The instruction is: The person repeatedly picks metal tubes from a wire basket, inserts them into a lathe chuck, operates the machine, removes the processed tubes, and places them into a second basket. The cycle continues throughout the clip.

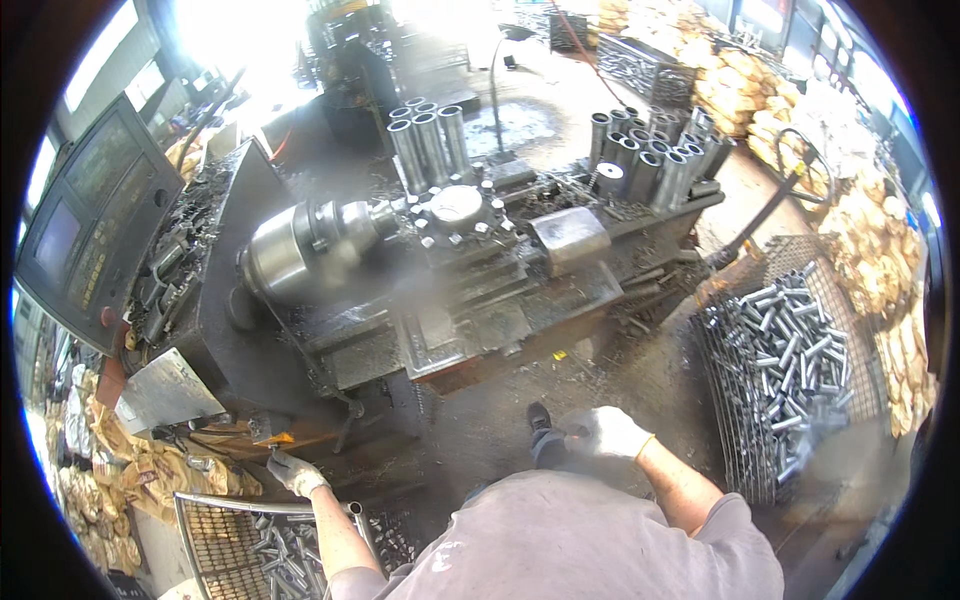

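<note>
Two grips I cannot tell: left hand (297, 474) near orange piece (280, 439), right hand (612, 433) blurred.

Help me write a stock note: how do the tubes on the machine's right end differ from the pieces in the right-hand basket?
The standing tubes are upright; the loose pieces lie jumbled. The standing tubes rest on the machine; the loose pieces are in a wire basket. The standing tubes look thicker than the loose pieces. Both look metallic.

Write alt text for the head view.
A worker's gloved left hand is near an orange piece by a metalworking machine; the gloved right hand is in front of the torso. A wire basket of short metal tubes stands at right.
</note>
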{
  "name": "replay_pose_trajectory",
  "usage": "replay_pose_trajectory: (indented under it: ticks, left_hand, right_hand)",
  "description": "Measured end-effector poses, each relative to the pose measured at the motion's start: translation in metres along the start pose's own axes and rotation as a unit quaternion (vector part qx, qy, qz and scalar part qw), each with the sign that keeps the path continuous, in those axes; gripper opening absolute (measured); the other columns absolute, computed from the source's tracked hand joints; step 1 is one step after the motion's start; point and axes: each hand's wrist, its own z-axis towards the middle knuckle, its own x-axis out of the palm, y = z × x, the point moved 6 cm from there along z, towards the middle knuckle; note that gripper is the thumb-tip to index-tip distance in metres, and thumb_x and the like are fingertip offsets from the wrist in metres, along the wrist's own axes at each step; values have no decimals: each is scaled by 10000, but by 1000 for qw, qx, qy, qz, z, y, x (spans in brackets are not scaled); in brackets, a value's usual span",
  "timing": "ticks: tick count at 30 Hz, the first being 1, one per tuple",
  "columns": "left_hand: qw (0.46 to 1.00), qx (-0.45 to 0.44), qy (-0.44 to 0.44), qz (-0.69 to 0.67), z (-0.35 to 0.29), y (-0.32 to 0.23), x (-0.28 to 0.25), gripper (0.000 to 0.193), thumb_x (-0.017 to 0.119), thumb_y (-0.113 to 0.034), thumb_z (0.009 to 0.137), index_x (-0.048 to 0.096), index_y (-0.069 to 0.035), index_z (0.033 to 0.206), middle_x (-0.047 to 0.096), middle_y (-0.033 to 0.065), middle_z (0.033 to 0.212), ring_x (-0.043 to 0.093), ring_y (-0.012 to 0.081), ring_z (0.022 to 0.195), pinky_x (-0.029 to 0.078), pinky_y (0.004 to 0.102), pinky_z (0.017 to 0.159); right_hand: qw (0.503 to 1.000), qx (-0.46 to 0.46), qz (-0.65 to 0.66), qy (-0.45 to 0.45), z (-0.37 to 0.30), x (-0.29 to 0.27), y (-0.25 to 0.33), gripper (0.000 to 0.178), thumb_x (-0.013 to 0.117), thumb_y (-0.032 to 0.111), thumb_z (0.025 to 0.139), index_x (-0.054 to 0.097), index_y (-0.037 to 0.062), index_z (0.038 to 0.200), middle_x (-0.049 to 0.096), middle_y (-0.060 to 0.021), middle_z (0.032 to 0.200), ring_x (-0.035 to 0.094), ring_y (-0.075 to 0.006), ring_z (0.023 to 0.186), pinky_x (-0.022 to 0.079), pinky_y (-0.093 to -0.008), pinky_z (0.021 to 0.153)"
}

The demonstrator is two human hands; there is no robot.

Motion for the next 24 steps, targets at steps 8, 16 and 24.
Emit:
replay_pose_trajectory:
  ticks: [8, 16, 24]
  left_hand:
    - [797, -379, 132, -451, 4, -6, 27, 428, 483, -515, 1117, 547, -208, 825, 456, -55, 671, 381, 144, 562, 358, 311, 577]
    - [782, -440, 281, -341, -201, -1, 114, 112, 625, -238, 996, 646, -142, 941, 601, 4, 840, 574, 174, 792, 492, 405, 722]
    - [864, -348, 257, -256, -258, -4, 104, 277, 695, -200, 983, 698, 2, 1173, 748, 117, 1112, 711, 225, 963, 582, 362, 808]
  right_hand:
    - [976, -212, 42, 9, 130, -149, 89, 322, 761, 258, 911, 799, 110, 1194, 795, -157, 1163, 777, -346, 1049, 622, -420, 949]
    - [923, -344, -50, 164, 387, -212, 201, 497, 829, 374, 850, 789, 111, 1271, 775, -131, 1181, 759, -284, 1021, 606, -412, 934]
    - [937, -120, 41, 326, 511, -143, 192, 625, 957, 178, 762, 728, 117, 1340, 775, -129, 1227, 768, -255, 1043, 636, -390, 913]
